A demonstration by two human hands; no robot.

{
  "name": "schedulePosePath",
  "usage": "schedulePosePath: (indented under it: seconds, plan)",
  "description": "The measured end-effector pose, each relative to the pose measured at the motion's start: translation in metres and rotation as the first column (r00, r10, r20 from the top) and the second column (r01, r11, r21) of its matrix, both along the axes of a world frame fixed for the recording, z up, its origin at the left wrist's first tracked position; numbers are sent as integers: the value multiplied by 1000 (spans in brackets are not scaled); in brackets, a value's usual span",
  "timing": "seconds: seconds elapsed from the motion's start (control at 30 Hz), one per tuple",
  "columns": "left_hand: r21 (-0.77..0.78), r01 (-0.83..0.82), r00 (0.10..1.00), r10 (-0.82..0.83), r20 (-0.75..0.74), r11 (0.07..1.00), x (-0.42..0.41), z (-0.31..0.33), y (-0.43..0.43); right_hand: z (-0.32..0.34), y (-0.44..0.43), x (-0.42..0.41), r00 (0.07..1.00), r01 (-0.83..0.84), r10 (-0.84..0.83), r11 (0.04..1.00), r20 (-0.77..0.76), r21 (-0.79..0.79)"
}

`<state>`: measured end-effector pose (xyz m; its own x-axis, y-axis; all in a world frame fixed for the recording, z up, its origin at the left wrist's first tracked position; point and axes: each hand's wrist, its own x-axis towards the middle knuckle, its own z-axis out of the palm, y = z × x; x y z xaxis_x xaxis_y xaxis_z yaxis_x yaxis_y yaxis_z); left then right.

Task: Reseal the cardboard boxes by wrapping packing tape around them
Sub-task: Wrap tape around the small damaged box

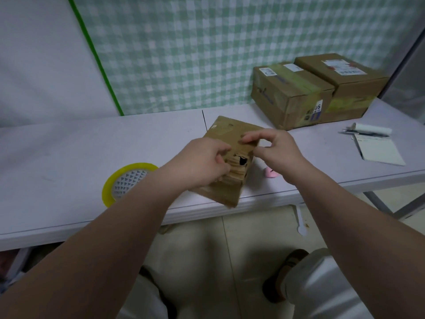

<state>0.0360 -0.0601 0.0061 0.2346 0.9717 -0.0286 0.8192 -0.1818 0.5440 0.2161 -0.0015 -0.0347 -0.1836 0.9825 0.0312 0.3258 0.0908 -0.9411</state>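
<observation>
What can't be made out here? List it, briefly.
Head view:
- Small box: near end covered by left hand.
- Right hand grip: what it pinches, blurred.
- Pink object: partly behind right wrist.
- Tape roll: edge behind left forearm.
- Back boxes' labels: too blurred to read.

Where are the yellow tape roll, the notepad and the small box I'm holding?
yellow tape roll (107, 192): head view, on its left yellow rim.
notepad (379, 150): head view, middle of its blank page.
small box (226, 131): head view, on its far top face.
</observation>
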Motion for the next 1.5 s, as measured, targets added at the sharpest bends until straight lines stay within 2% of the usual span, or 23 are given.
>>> schedulePosePath:
  seconds: [0.1, 0.2, 0.33, 0.5, 0.67, 1.07, 1.33, 1.5]
  plan:
    - [-59, 54, 998, -54, 10, 997, 11, 1, 0, -9, -6, 7, 997, 38, -34, 998, -74, 41]
    - [-38, 52, 998, -53, -20, 998, 15, -1, 5, -16, -14, 8, 990, 35, -29, 998, -139, 44]
    - [-36, 42, 999, -41, 18, 998, 15, -4, 10, -24, -22, 9, 961, -45, 32, 998, -274, -44]
    - [-25, 67, 995, -65, 69, 997, 14, -10, 14, -36, -23, 12, 933, -101, 53, 988, -356, -117]
    - [-59, 77, 967, -60, 247, 995, 9, -18, 14, -39, -25, 7, 913, -81, 26, 990, -407, -118]
    - [-25, -57, 963, 61, 262, 998, 15, -23, 13, -32, -19, 4, 940, -98, 45, 985, -338, -141]
    - [16, -112, 978, 108, 181, 994, 19, -23, 14, -36, -16, 6, 934, -137, 104, 988, -341, -76]
    - [30, -128, 977, 121, 175, 991, 22, -22, 15, -34, -11, 6, 956, -103, 90, 994, -280, -32]
